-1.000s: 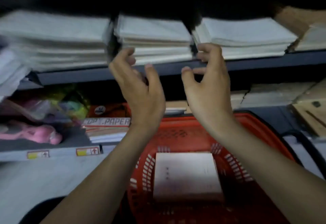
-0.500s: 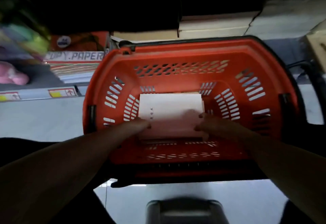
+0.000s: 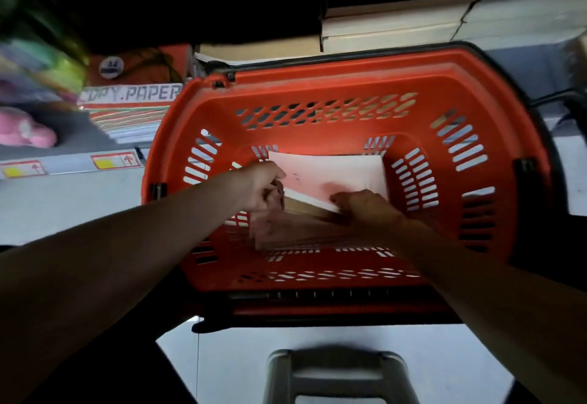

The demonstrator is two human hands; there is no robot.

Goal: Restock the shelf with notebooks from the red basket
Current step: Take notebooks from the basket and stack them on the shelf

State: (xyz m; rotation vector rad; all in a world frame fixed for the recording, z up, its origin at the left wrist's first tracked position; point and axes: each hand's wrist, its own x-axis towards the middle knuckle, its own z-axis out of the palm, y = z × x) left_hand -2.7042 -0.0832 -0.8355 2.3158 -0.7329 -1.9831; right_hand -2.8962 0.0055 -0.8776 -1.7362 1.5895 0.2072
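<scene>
The red basket (image 3: pixel 349 92) takes the middle of the view and stands on the pale floor (image 3: pixel 79 209), just in front of a low shelf (image 3: pixel 66 165) whose front edge carries yellow labels. Both forearms reach down into the basket from the near side. Below the basket, at the near edge of the view, there is the top of a grey stool (image 3: pixel 336 372). The notebooks (image 3: pixel 336 170) lie as a stack on the bottom of the basket, and the upper part of the stack is raised at its near edge, with a gap under it. The left hand (image 3: pixel 260 186) grips the near left corner of this raised part, its fingers curled around the edge. The right hand (image 3: pixel 362 203) holds the near right edge, the fingers bent over the white cover; the motion blur hides the details. On the shelf to the left lies a pack marked "PAPER" (image 3: pixel 133 93) and, further left, a pink soft thing (image 3: pixel 25 132).
</scene>
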